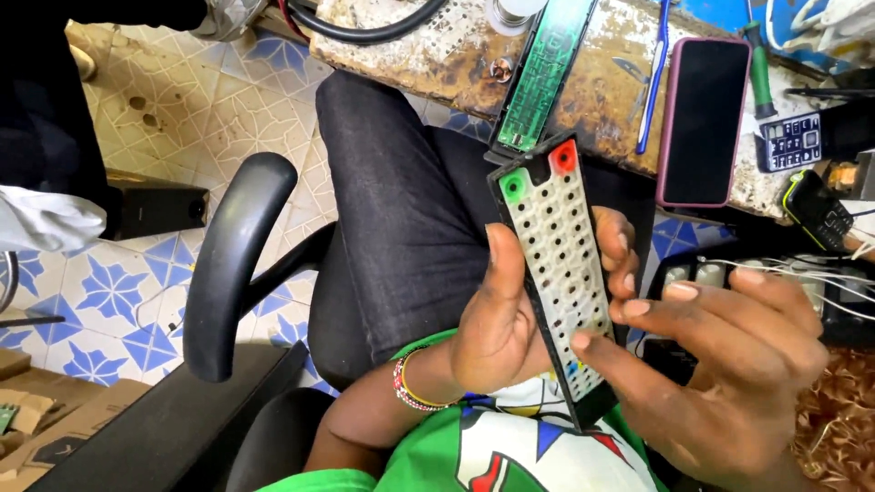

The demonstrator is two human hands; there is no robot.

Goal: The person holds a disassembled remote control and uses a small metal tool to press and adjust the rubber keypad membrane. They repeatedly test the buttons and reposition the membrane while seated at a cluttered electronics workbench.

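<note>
The person's left hand is gripping a remote over the lap, fingers clamped round its edges. The right hand, fingers apart, is pressing the keypad near the lower end, likely seating it; even pressure seems needed next.

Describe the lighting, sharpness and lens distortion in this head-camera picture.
Head view: even daylight, soft shadows; the rubber keypad in the left hand is sharp, the right hand slightly soft; faint sheen on the phone; wide-angle bending curves the bench edge.
</note>
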